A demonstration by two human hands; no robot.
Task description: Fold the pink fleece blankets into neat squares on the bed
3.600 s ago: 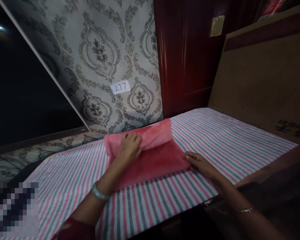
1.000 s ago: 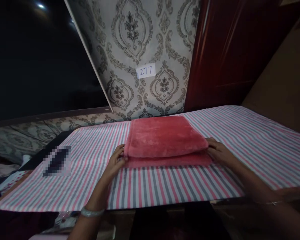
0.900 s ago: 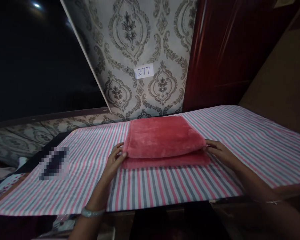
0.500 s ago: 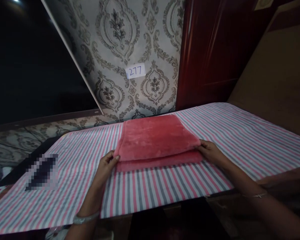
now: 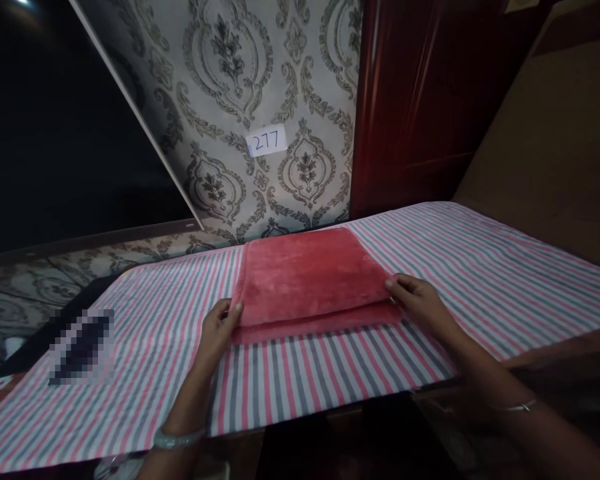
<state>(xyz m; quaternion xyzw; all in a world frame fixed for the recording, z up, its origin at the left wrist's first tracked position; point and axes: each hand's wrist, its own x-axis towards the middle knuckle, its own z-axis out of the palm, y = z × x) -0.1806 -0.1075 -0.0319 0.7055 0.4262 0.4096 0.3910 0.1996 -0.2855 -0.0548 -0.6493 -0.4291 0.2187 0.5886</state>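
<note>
A folded, coral-pink plush cloth (image 5: 310, 273) lies on the striped sheet in front of me, its front edge showing an upper layer over a lower one. My left hand (image 5: 220, 323) is closed at the front left corner, thumb on top of the upper layer and fingers at the side. At the front right corner, my right hand (image 5: 415, 297) pinches the edge of the upper layer between thumb and fingers. The lower layer sticks out a little toward me beneath the upper one.
A pink, grey and white striped sheet (image 5: 320, 380) covers the table. Behind it are a patterned wall with a paper label (image 5: 267, 141) reading 277, a dark screen (image 5: 70, 127) at left, and a dark red panel (image 5: 410, 107). A blurred-out item (image 5: 83, 348) lies at left.
My right hand has shifted slightly left along the cloth's edge, and the upper layer's front right corner has moved with it. My left hand stays at its corner. The view has shifted slightly.
</note>
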